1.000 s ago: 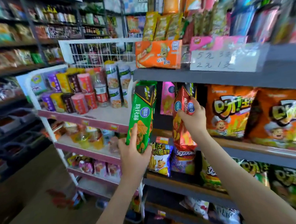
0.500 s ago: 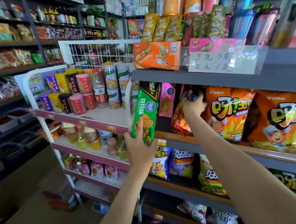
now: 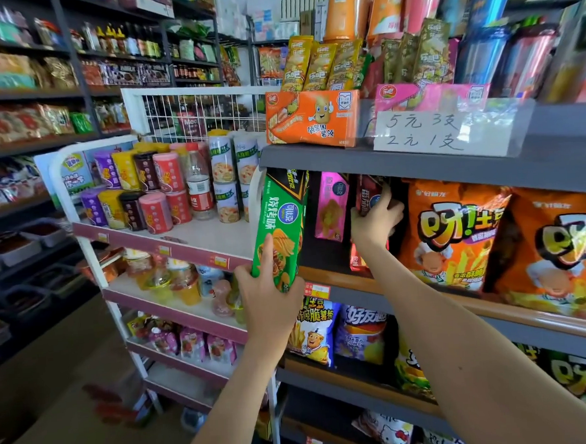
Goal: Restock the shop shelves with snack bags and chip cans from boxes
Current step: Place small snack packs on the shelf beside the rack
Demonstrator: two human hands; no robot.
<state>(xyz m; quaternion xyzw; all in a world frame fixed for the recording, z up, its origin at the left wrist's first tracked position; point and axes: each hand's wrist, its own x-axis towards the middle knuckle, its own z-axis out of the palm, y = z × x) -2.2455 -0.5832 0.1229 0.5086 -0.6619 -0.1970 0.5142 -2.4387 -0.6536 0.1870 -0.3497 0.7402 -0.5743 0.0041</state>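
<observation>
My left hand (image 3: 270,292) grips the lower end of a tall green chip box (image 3: 280,226), held tilted just in front of the grey shelf's (image 3: 315,160) left end. My right hand (image 3: 375,222) holds a red chip pack (image 3: 368,191) upright inside the middle shelf level, between a pink pack (image 3: 331,205) and a big orange snack bag (image 3: 453,236). The red pack's lower part (image 3: 357,260) shows below my wrist; its middle is hidden by my hand.
A white rack (image 3: 169,236) with cans and a bottle stands to the left. An orange display box (image 3: 312,119) and a handwritten price card (image 3: 426,131) sit on the upper shelf. Snack bags (image 3: 313,330) fill the lower shelf. Dark shelving lines the far left aisle.
My right hand has pushed the red pack from in front of the shelf into the middle level and stood it upright. My left hand has stayed near the shelf's left end with the green box.
</observation>
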